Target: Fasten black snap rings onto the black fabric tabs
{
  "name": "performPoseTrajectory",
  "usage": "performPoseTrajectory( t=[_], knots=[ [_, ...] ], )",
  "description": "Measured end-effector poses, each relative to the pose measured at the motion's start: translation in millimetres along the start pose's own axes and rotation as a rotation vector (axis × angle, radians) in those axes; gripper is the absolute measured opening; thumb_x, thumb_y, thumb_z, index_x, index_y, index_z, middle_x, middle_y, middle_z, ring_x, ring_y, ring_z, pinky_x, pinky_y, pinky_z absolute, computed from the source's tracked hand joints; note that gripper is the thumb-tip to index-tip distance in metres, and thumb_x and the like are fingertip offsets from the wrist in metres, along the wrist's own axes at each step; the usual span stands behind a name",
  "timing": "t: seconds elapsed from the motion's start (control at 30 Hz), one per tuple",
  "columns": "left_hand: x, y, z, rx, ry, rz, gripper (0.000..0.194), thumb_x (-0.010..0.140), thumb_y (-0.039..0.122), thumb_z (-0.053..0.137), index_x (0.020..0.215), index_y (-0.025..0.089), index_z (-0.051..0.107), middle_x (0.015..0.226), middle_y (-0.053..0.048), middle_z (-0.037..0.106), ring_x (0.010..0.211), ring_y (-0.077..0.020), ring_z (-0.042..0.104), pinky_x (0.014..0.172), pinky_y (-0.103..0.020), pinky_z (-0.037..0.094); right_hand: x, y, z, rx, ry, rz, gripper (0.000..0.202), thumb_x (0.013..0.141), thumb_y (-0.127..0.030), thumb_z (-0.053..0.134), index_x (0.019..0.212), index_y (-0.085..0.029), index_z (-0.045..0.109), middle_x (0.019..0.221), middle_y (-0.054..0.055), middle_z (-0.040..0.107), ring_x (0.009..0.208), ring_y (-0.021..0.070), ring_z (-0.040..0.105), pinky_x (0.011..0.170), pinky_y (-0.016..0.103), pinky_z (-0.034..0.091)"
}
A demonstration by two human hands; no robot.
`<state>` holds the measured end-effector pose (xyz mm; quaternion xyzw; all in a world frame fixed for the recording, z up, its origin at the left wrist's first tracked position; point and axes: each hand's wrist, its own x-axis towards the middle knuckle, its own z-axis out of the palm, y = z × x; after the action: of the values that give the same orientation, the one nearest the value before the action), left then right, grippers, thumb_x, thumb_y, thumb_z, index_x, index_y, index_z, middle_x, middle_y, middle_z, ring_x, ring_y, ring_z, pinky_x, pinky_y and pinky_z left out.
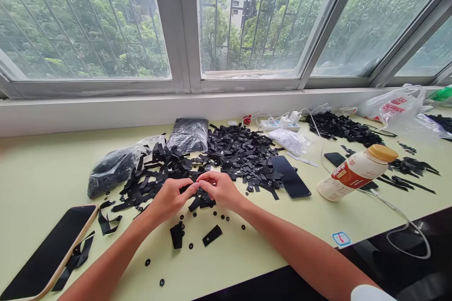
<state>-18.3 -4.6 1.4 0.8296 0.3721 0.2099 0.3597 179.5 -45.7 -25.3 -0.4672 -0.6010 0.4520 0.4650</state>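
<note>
Black strips lie in a loose pile; they look light, thin and pliable, so a fingertip pinch near a strip's end should suit them. At the pile's near edge, the left hand and right hand meet, fingertips pinched closed; whether a strip sits between them I cannot tell. Nearer than the pile, small black discs dot the pale yellow-green table. Right of the pile are a dark phone and a bottle; beyond it, barred windows.
</note>
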Motion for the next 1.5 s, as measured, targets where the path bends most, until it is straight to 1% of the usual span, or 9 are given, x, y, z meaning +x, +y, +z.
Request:
performPoseTrajectory(
  t=[0.27, 0.4, 0.53, 0.7, 0.9, 1.03, 1.17, 1.3, 1.5],
  knots=[
    [-3, 8, 7.2, 0.097, 0.150, -0.029, 0.033, 0.094, 0.043, 0.053, 0.099, 0.019, 0.075, 0.078, 0.000, 0.071, 0.060, -0.0139, 0.053, 0.057, -0.024, 0.037, -4, 2, 10, -0.189, 0.062, -0.221, 0.021, 0.095, -0.028, 0.058, 0.113, -0.023, 0.068, 0.090, 0.001, 0.068, 0.079, 0.0143, 0.061, 0.074, 0.026, 0.049],
    [-3, 7, 8.8, 0.211, 0.229, -0.067, 0.026, 0.094, 0.034, 0.049, 0.099, 0.020, 0.070, 0.073, 0.001, 0.069, 0.055, -0.0141, 0.053, 0.058, -0.026, 0.039, 2, -1, -6, -0.466, 0.111, -0.261, 0.020, 0.097, -0.029, 0.058, 0.113, -0.024, 0.069, 0.099, 0.003, 0.067, 0.082, 0.0138, 0.062, 0.076, 0.025, 0.048],
    [-1, 1, -2.6, 0.444, 0.382, -0.184, 0.026, 0.092, 0.025, 0.041, 0.080, 0.021, 0.063, 0.060, 0.001, 0.058, 0.055, -0.0171, 0.053, 0.058, -0.029, 0.039, 11, -3, -53, -0.936, 0.391, -0.071, 0.023, 0.099, -0.032, 0.052, 0.110, -0.024, 0.071, 0.106, 0.007, 0.064, 0.092, 0.0182, 0.062, 0.075, 0.026, 0.047],
    [4, -10, -12.0, 0.719, 0.631, -0.110, 0.030, 0.090, 0.032, 0.050, 0.110, 0.017, 0.064, 0.124, -0.016, 0.060, 0.115, -0.0341, 0.057, 0.093, -0.045, 0.044, 18, 9, -96, -1.204, 0.339, 0.204, 0.020, 0.094, -0.025, 0.059, 0.108, -0.021, 0.073, 0.105, 0.010, 0.066, 0.100, 0.0232, 0.062, 0.072, 0.027, 0.046],
    [3, -8, 0.7, 0.579, 0.551, -0.026, 0.031, 0.092, 0.034, 0.051, 0.118, 0.019, 0.061, 0.132, -0.015, 0.052, 0.120, -0.0319, 0.055, 0.102, -0.049, 0.043, 21, 14, -99, -1.007, 0.467, 0.052, 0.021, 0.094, -0.024, 0.055, 0.096, -0.020, 0.075, 0.097, 0.008, 0.071, 0.086, 0.0206, 0.064, 0.076, 0.030, 0.046],
    [-2, 4, 7.0, 0.335, 0.472, 0.097, 0.027, 0.095, 0.032, 0.050, 0.117, 0.020, 0.060, 0.129, -0.012, 0.054, 0.121, -0.0268, 0.054, 0.105, -0.043, 0.044, 24, 6, -97, -0.510, 0.590, -0.022, 0.027, 0.088, -0.042, 0.064, 0.093, -0.017, 0.072, 0.086, 0.007, 0.071, 0.071, 0.0179, 0.060, 0.069, 0.031, 0.046],
    [-6, 16, 13.3, 0.040, 0.352, 0.106, 0.035, 0.096, 0.036, 0.051, 0.128, 0.022, 0.056, 0.132, -0.011, 0.055, 0.113, -0.0233, 0.058, 0.093, -0.037, 0.052, 22, -7, -78, 0.085, 0.361, 0.073, 0.040, 0.080, -0.056, 0.070, 0.087, -0.016, 0.068, 0.076, 0.004, 0.066, 0.056, 0.0119, 0.051, 0.052, 0.027, 0.041],
    [-7, 24, 18.8, -0.172, 0.250, 0.030, 0.052, 0.094, 0.042, 0.057, 0.141, 0.022, 0.049, 0.131, -0.012, 0.060, 0.104, -0.0222, 0.062, 0.083, -0.033, 0.053, 12, -15, -40, 0.277, 0.049, 0.092, 0.039, 0.080, -0.054, 0.073, 0.083, -0.016, 0.068, 0.069, 0.001, 0.062, 0.056, 0.0106, 0.051, 0.053, 0.025, 0.043],
    [-7, 20, 19.2, -0.142, 0.128, -0.068, 0.038, 0.098, 0.048, 0.049, 0.088, 0.018, 0.070, 0.073, 0.000, 0.062, 0.061, -0.0128, 0.048, 0.056, -0.024, 0.037, 3, -10, -5, 0.270, 0.001, 0.090, 0.031, 0.086, -0.047, 0.068, 0.084, -0.016, 0.066, 0.064, -0.001, 0.060, 0.054, 0.0115, 0.055, 0.057, 0.027, 0.048]
  ],
)
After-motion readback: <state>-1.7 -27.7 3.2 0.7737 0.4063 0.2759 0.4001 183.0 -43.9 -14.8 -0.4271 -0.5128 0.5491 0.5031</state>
